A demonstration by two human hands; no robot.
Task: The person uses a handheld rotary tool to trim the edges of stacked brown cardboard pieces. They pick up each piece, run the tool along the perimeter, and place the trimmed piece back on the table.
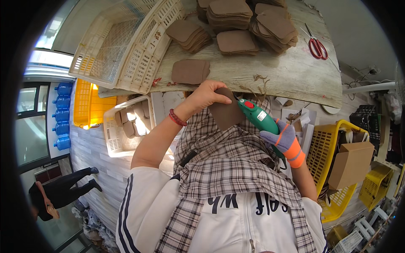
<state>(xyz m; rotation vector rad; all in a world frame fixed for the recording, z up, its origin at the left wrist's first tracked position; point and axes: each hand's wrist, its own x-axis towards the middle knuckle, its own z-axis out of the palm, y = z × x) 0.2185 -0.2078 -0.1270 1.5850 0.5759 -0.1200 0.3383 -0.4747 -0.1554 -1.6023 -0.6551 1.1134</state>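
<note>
My left hand (207, 95), bare, pinches the upper edge of a flat brown piece with rounded corners (226, 113), held over my lap. In my right hand (283, 141), which wears a grey and orange glove, is a green handheld power tool (259, 117) with a red button. The tool's head lies against the right edge of the brown piece; its tip is too small to make out. Just beyond my left hand, a low stack of similar brown pieces (190, 71) rests by the table's near edge.
Several taller brown stacks (230, 14) stand on the wooden table (287, 71), with red-handled scissors (317, 48) at its right. A white crate (143, 50) is at the left. Below are another white crate (112, 133) and a yellow basket (320, 154). A person (63, 192) stands far left.
</note>
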